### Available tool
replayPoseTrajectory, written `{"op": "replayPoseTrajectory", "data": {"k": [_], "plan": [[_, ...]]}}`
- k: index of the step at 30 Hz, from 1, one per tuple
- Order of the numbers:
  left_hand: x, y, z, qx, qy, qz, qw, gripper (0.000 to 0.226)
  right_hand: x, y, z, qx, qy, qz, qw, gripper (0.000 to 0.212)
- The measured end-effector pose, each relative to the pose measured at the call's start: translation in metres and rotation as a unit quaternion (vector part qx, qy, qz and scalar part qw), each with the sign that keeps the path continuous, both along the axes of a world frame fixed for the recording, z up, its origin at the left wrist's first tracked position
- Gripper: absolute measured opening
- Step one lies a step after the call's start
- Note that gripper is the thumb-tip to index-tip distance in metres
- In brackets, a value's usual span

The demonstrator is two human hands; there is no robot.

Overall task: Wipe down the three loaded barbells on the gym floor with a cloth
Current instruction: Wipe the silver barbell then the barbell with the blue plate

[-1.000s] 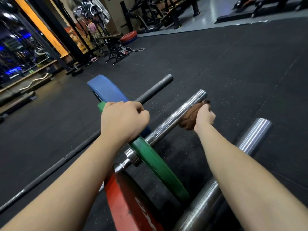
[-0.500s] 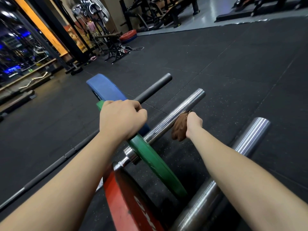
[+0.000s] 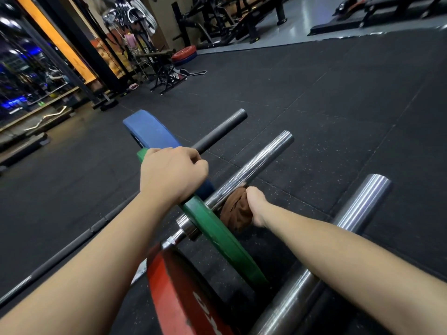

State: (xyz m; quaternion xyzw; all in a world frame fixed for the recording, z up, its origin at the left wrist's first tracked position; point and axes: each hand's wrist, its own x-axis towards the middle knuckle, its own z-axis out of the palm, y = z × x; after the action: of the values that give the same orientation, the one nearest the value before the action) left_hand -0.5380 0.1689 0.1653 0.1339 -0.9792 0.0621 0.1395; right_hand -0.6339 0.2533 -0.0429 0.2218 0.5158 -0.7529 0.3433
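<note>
Three barbells lie side by side on the black rubber floor. The far one has a black sleeve (image 3: 221,131) and a blue plate (image 3: 151,130). The middle one has a chrome sleeve (image 3: 261,158) and a green plate (image 3: 217,235). The near one has a thick chrome sleeve (image 3: 358,209) and a red plate (image 3: 179,293). My left hand (image 3: 173,176) grips the top rim of the green plate. My right hand (image 3: 256,205) holds a brown cloth (image 3: 235,215) against the underside of the middle sleeve, close to the green plate.
The black shaft of the far bar (image 3: 63,252) runs off to the lower left. Racks, benches and stacked plates (image 3: 183,55) stand at the back. A mirrored wall (image 3: 26,76) with a ledge is at the left. Open rubber floor (image 3: 338,97) stretches to the right.
My right hand slid the brown cloth along the middle chrome sleeve, from near its outer end inward to beside the green plate. My left hand stayed on the green plate.
</note>
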Motion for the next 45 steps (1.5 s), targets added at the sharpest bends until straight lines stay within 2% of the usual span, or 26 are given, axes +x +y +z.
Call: {"op": "replayPoseTrajectory", "data": {"k": [2, 7, 10, 13, 14, 16, 18, 22, 26, 28, 31, 34, 36, 38, 41, 43, 45], "plan": [[0.0, -0.001, 0.0, 0.004, 0.002, 0.001, 1.0, 0.029, -0.002, 0.002, 0.003, 0.0, 0.018, -0.013, 1.0, 0.031], [0.003, 0.004, 0.002, 0.003, 0.001, 0.004, 1.0, 0.03, -0.024, 0.006, 0.005, 0.003, 0.019, -0.139, 0.99, 0.026], [0.005, 0.005, 0.001, 0.003, 0.001, 0.003, 1.0, 0.03, -0.038, 0.013, 0.008, 0.007, 0.034, -0.22, 0.975, 0.041], [0.007, 0.007, 0.0, 0.001, 0.006, -0.001, 1.0, 0.029, -0.054, 0.03, 0.017, 0.063, 0.114, -0.297, 0.946, 0.053], [0.009, 0.008, -0.001, 0.001, 0.008, -0.001, 1.0, 0.029, -0.061, 0.036, 0.016, 0.114, 0.166, -0.301, 0.932, 0.054], [0.01, 0.01, -0.001, 0.001, 0.008, -0.003, 1.0, 0.029, -0.07, 0.046, 0.012, 0.256, 0.267, -0.241, 0.897, 0.052], [0.009, 0.01, -0.001, -0.004, 0.007, -0.008, 1.0, 0.029, -0.073, 0.051, 0.007, 0.344, 0.315, -0.176, 0.867, 0.051], [0.007, 0.008, -0.002, 0.001, 0.011, -0.008, 1.0, 0.029, -0.049, 0.041, 0.015, 0.369, 0.33, -0.168, 0.852, 0.032], [0.006, 0.006, -0.003, 0.002, 0.009, -0.007, 1.0, 0.029, -0.016, 0.012, 0.014, 0.384, 0.429, -0.112, 0.81, 0.021], [0.006, 0.006, -0.002, 0.003, 0.007, -0.009, 1.0, 0.029, -0.015, 0.006, 0.011, 0.365, 0.437, -0.127, 0.813, 0.029], [0.008, 0.007, -0.002, 0.0, 0.009, -0.013, 1.0, 0.029, -0.036, 0.018, 0.01, 0.33, 0.411, -0.163, 0.834, 0.041], [0.007, 0.008, -0.003, -0.003, 0.016, -0.013, 1.0, 0.029, -0.057, 0.041, 0.008, 0.282, 0.371, -0.178, 0.867, 0.044], [0.007, 0.007, -0.003, -0.003, 0.017, -0.012, 1.0, 0.029, -0.062, 0.047, 0.006, 0.322, 0.352, -0.148, 0.867, 0.042], [0.006, 0.006, -0.003, -0.001, 0.015, -0.011, 1.0, 0.029, -0.055, 0.046, 0.01, 0.41, 0.35, -0.105, 0.836, 0.041], [0.003, 0.004, -0.002, 0.008, 0.012, -0.006, 1.0, 0.029, -0.033, 0.036, 0.024, 0.504, 0.427, -0.022, 0.75, 0.039], [0.002, 0.004, 0.001, 0.011, 0.009, -0.003, 1.0, 0.029, -0.012, 0.021, 0.029, 0.511, 0.518, 0.06, 0.683, 0.036], [0.002, 0.003, 0.002, 0.014, 0.006, 0.001, 1.0, 0.028, 0.008, 0.005, 0.029, 0.484, 0.588, 0.118, 0.637, 0.034]]}}
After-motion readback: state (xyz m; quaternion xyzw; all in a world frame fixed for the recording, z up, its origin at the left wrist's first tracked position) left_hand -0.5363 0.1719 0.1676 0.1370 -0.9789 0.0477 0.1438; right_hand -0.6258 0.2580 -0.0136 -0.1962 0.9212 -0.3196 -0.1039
